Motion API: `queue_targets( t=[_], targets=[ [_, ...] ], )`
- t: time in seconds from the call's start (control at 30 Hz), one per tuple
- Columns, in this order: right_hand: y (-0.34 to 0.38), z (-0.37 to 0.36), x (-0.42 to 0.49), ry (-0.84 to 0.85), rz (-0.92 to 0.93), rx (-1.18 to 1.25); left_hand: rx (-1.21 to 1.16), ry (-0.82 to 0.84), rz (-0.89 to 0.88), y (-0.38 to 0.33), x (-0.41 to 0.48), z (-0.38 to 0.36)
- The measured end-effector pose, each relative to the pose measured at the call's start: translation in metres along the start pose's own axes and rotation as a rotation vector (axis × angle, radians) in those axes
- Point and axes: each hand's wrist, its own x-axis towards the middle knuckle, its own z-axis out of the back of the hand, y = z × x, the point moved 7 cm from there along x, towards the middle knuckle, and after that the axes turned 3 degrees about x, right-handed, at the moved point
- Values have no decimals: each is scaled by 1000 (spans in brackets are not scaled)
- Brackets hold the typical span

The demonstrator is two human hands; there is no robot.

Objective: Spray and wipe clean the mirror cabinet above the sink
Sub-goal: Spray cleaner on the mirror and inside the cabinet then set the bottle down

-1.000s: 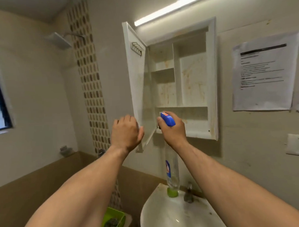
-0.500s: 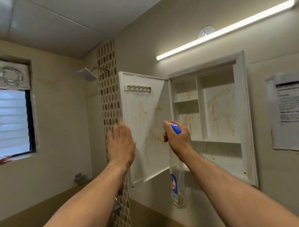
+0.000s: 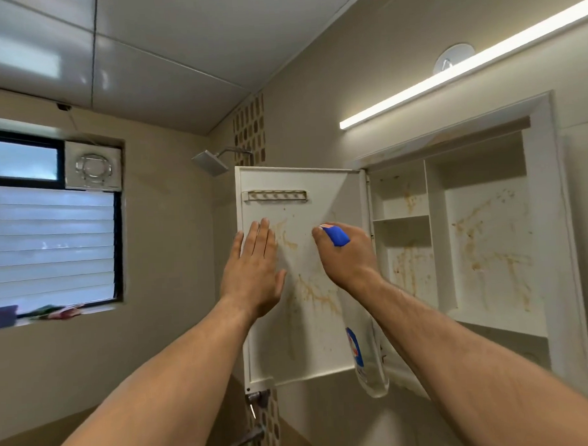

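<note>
Bathroom wall, tan paint, light strip (image 3: 464, 70) glowing over the cabinet (image 3: 556, 245).

Your left fingers (image 3: 262, 234) are lying straight and together, flat against the inside face of the open door (image 3: 311, 340) near its free edge. Left hand (image 3: 254, 268) is holding nothing. My read: you're bracing the door so it isn't swinging away under the spray.

Your right fingers (image 3: 320, 234) are curling round the neck of the spray bottle (image 3: 367, 361). Right hand (image 3: 346, 257) is gripping it just under the blue nozzle (image 3: 337, 236), which looks to be pointing at the door panel. Bottle body is hanging below your wrist, in front of the door's hinge side. Likely you're aiming at the brown streaks (image 3: 316, 292) running down the panel.

Bottle is clear; fill level, can't tell. Hook rail (image 3: 276, 195) near the door top is carrying nothing.

Cabinet is sitting recessed in the wall right of the door. Its compartments (two small ones stacked left, a tall one right, a wide one along the bottom) are holding nothing I can see, only the same brown stains on the back walls.

No cloth is showing in either hand, so I'd judge you're spraying, not wiping yet. Sink is out of view.
</note>
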Motion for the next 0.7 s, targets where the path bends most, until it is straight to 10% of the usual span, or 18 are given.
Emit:
queue_targets(
  t=[0.33, 0.7],
  targets=[
    [-78, 54, 29, -227, -159, -46, 59, -41, 37, 14, -5, -24],
    [-84, -45, -42, 109, -53, 147, 49, 0, 8, 4, -61, -65]
  ],
)
